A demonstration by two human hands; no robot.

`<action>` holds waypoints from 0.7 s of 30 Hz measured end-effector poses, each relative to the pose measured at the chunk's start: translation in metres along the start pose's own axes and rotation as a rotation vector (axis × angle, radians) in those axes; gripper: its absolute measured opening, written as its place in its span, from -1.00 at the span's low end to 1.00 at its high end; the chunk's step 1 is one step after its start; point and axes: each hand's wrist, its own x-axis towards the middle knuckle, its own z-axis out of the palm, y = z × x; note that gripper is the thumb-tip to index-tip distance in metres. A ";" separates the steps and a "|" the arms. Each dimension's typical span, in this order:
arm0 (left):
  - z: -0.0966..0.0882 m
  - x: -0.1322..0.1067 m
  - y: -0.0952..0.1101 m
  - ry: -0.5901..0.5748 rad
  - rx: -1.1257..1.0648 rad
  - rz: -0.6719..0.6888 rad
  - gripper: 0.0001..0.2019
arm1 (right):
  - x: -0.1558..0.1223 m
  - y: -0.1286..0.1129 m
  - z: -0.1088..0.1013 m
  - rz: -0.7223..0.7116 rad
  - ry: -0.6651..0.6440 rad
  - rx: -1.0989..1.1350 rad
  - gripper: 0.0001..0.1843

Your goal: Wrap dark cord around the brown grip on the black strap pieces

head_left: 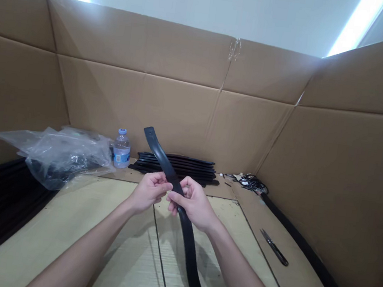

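A long black strap (188, 244) runs from upper left to lower right above the table, slightly curved. My left hand (149, 191) and my right hand (195, 203) both pinch it near its middle, fingers closed, thumbs close together. The strap's upper end (149, 132) has a small hole and rises toward the back wall. Its lower end hangs near the table's front.
A stack of similar black straps (177, 166) lies at the back. A water bottle (121, 149) and a crumpled plastic bag (63, 155) are at the back left. Small scissors (274, 247) lie right, loose bits (250, 182) behind. Cardboard walls (345, 182) surround the table.
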 end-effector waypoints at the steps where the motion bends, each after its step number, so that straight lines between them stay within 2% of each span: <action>1: 0.000 0.000 0.000 -0.012 -0.002 -0.004 -0.72 | -0.001 -0.001 0.000 -0.009 -0.016 0.011 -0.60; 7: 0.000 0.000 0.002 -0.047 -0.021 -0.031 -0.72 | -0.001 -0.002 -0.001 -0.006 -0.044 0.104 -0.70; 10: 0.002 0.000 0.004 -0.025 -0.027 -0.031 -0.72 | 0.000 0.000 0.000 0.026 0.018 0.138 -0.68; 14: 0.006 -0.001 0.003 -0.010 -0.034 -0.019 -0.73 | 0.000 0.000 0.001 0.020 0.113 0.067 -0.61; 21: 0.009 -0.002 0.002 0.010 -0.048 0.025 -0.74 | -0.001 -0.003 0.005 0.057 0.194 -0.014 -0.54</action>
